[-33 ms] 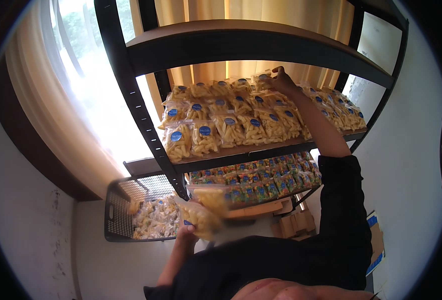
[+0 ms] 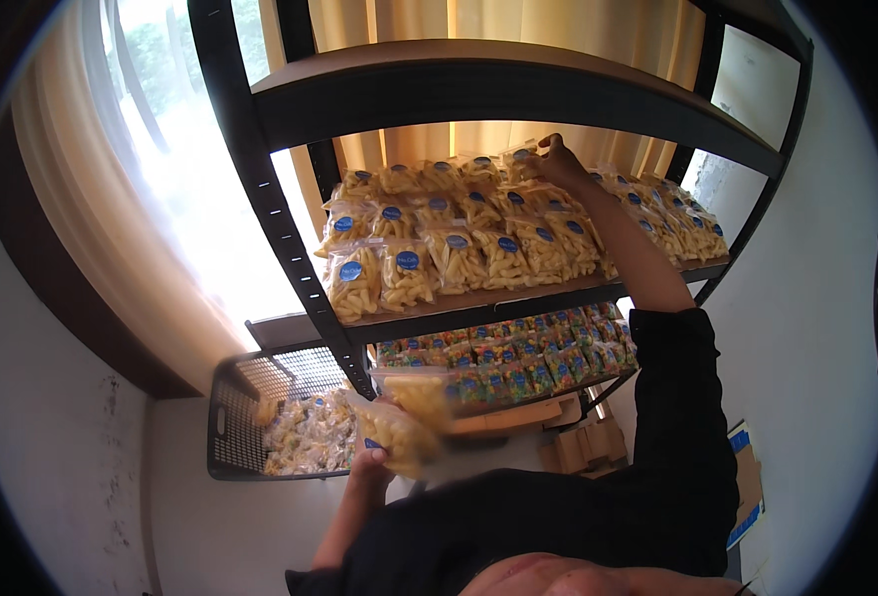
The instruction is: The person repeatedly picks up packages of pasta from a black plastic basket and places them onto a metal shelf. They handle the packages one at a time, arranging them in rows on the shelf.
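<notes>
**Hardly anything has moved since the earlier frame**

Both hands stand practically where they stood; at most, the left one and its load have shifted a trace. At the fingertips of the right hand [image 2: 556, 164] is a clear pouch of pale-yellow snack sticks [image 2: 520, 156], in the back row. Its fingers are bent at the pouch's upper edge — whether they pinch it or only touch it, I cannot tell. Below and to the left, the left hand [image 2: 367, 469] holds two more such pouches [image 2: 395, 437], thumb in front, other fingers mostly hidden behind the blurred plastic.

As far as one can judge, the work is well along: blue-labelled pouches stand in rows on the rack shelf [image 2: 478, 312], to the left of, in front of and beyond the right fingers. The forearm covers part of the rows, so gaps there can't be ruled out. Clearly left over are the two held pouches — not yet shelved. Under that shelf, colourful snack packets [image 2: 518, 370] already sit in rows. Left of the left fingers, a black mesh crate [image 2: 218, 427] holds heaped packets [image 2: 310, 437].
</notes>
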Action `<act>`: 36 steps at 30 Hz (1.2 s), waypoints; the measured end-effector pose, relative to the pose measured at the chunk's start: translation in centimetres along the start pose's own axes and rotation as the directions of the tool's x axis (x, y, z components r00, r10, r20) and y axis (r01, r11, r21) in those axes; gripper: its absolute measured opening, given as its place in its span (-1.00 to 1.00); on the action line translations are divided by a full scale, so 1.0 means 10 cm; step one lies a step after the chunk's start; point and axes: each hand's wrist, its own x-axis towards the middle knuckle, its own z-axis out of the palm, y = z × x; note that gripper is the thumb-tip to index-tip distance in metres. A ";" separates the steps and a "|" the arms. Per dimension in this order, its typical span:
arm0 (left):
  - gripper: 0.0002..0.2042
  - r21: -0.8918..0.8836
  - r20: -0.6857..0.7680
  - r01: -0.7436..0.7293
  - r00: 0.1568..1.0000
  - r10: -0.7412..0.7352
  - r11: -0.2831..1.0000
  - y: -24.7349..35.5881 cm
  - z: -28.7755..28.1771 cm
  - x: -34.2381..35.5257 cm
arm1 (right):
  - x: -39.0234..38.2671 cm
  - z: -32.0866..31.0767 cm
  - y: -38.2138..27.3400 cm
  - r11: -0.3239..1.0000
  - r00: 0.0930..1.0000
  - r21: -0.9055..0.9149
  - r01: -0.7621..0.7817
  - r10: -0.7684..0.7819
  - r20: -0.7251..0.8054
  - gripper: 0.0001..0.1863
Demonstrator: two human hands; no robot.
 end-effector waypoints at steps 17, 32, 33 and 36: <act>-0.14 -0.157 0.033 0.137 0.990 -0.134 0.978 -0.04 0.10 0.37 | -2.12 0.05 -0.92 0.912 0.782 0.181 0.369 -0.409 0.471 -0.54; -0.33 -0.134 0.276 0.289 0.930 -0.244 0.948 0.30 0.37 0.57 | -2.80 0.53 -1.02 0.795 0.701 0.594 -0.125 -0.353 0.620 -0.51; -0.33 -0.132 0.282 0.307 0.923 -0.261 0.942 0.34 0.39 0.57 | -2.81 0.57 -1.03 0.778 0.703 0.618 -0.108 -0.380 0.601 -0.53; -0.33 -0.077 0.287 0.248 0.933 -0.217 0.966 0.40 0.47 0.55 | -2.82 0.64 -1.08 0.741 0.704 0.657 -0.140 -0.392 0.592 -0.59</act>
